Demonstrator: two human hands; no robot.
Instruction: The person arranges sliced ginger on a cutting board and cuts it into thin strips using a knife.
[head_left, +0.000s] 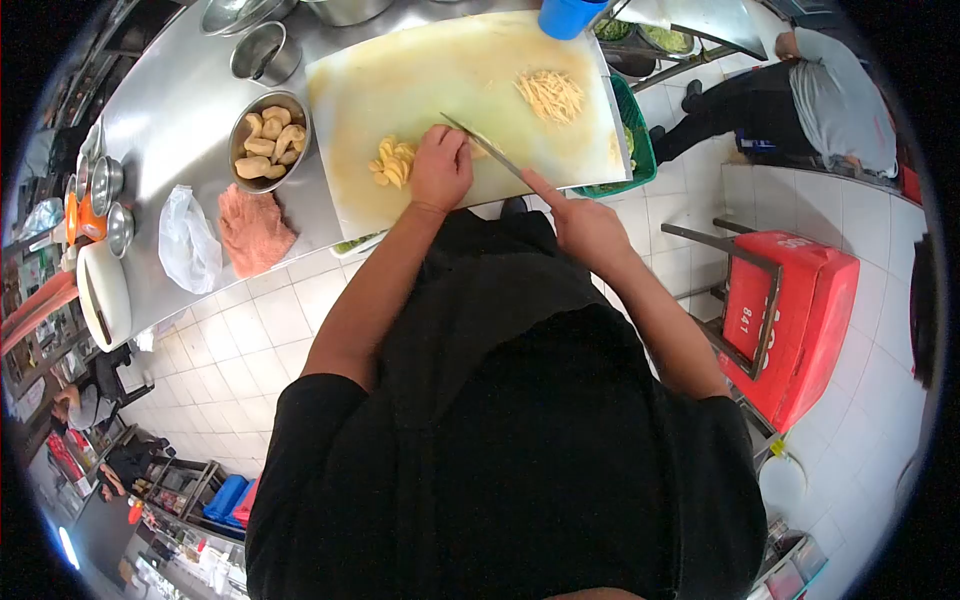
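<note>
My right hand (592,233) grips a kitchen knife (492,152), its index finger stretched along the blade's spine. The blade lies slanted over the large cutting board (400,75), its tip pointing away to the left. My left hand (443,168) rests with curled fingers close beside the blade, pressing down on pale yellow ginger; most of that piece is hidden under the fingers. Left of this hand sits a small pile of ginger slices (393,162). At the board's far right lies a heap of thin ginger strips (550,96).
Left of the board stand a metal bowl of peeled ginger pieces (262,146), a metal pot (265,54), an orange cloth (252,232) and a plastic bag (188,240). A blue container (566,17) and green basket (637,130) are at right. Behind them is another person (810,100); a red box (790,320) stands nearby.
</note>
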